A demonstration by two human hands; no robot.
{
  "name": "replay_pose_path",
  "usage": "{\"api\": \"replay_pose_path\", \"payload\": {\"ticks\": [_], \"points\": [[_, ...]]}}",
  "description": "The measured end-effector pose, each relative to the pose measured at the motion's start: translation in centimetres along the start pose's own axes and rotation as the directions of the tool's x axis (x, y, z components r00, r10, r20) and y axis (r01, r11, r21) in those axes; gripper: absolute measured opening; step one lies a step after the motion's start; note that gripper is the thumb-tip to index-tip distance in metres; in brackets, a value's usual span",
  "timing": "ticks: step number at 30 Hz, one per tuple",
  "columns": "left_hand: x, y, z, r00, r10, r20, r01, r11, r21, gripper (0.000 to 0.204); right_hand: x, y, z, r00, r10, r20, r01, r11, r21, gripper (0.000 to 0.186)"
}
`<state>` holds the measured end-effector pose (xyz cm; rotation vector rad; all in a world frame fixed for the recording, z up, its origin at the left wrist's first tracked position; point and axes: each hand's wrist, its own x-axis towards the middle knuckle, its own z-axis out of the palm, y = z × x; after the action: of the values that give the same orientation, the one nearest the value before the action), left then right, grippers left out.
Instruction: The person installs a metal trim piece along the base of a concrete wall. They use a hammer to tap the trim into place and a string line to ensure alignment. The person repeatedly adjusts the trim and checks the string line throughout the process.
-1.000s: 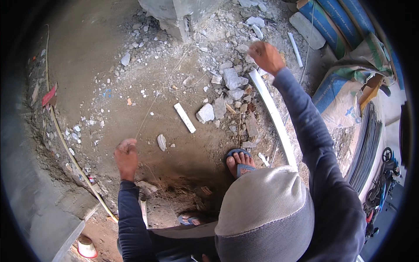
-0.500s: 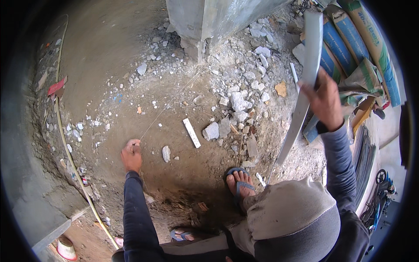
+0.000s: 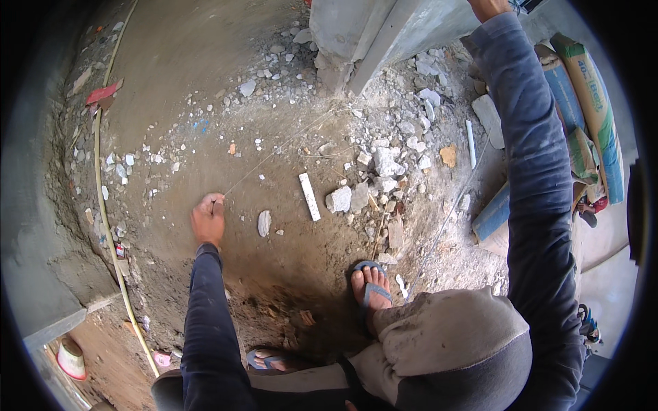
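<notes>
My left hand [image 3: 208, 218] is closed low over the dirt, thumb and fingers pinched on a thin string [image 3: 277, 151]. The string runs taut from my fingers toward the foot of a concrete column [image 3: 343, 31]; a thin line also trails back beside my forearm. My right arm reaches far forward, and only part of my right hand [image 3: 488, 8] shows at the top edge, its fingers cut off. A long grey straightedge bar [image 3: 384, 51] stands tilted along the column with its lower end on the rubble. Whether my right hand touches it is hidden.
Broken rubble [image 3: 387, 162] lies around the column's foot. A white strip [image 3: 309, 196] and a white pipe piece [image 3: 471, 144] rest on the ground. Cement bags [image 3: 596, 109] are stacked at right. A yellowish hose [image 3: 103, 212] runs along the left. My sandalled foot [image 3: 372, 284] is near the middle.
My right arm has stretched forward, taking the bar from the right side over to the column. My left hand keeps its pinch on the string, and the view has shifted slightly.
</notes>
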<state>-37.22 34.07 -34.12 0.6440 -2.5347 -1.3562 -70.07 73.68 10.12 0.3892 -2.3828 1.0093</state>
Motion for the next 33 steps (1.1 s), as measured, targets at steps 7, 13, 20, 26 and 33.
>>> {"api": "replay_pose_path", "payload": {"ticks": [7,13,20,26,33], "points": [[0.3,-0.3,0.9,0.993,0.067,-0.095,-0.079,0.988,-0.131,0.012,-0.9,1.1,1.3,1.000,0.024,0.000,-0.024,1.000,0.008,0.029],[-0.3,2.1,-0.6,0.991,0.087,-0.104,-0.088,0.996,-0.006,0.013,-1.3,2.8,2.3,0.999,0.020,0.049,-0.025,0.994,0.106,0.026],[-0.1,1.9,-0.3,0.987,0.106,-0.118,-0.105,0.994,0.011,0.012,-1.5,3.1,2.5,0.998,-0.035,0.053,0.031,0.996,0.085,0.024],[-0.1,1.1,-1.4,0.987,0.114,-0.109,-0.112,0.993,0.031,0.011,-2.1,3.2,3.6,0.997,0.037,0.066,-0.043,0.994,0.101,0.022],[-0.1,1.7,0.3,0.987,0.138,-0.086,-0.143,0.988,-0.058,0.011,-4.5,8.7,-6.1,0.907,0.299,0.296,-0.220,0.937,-0.270,0.036]]}}
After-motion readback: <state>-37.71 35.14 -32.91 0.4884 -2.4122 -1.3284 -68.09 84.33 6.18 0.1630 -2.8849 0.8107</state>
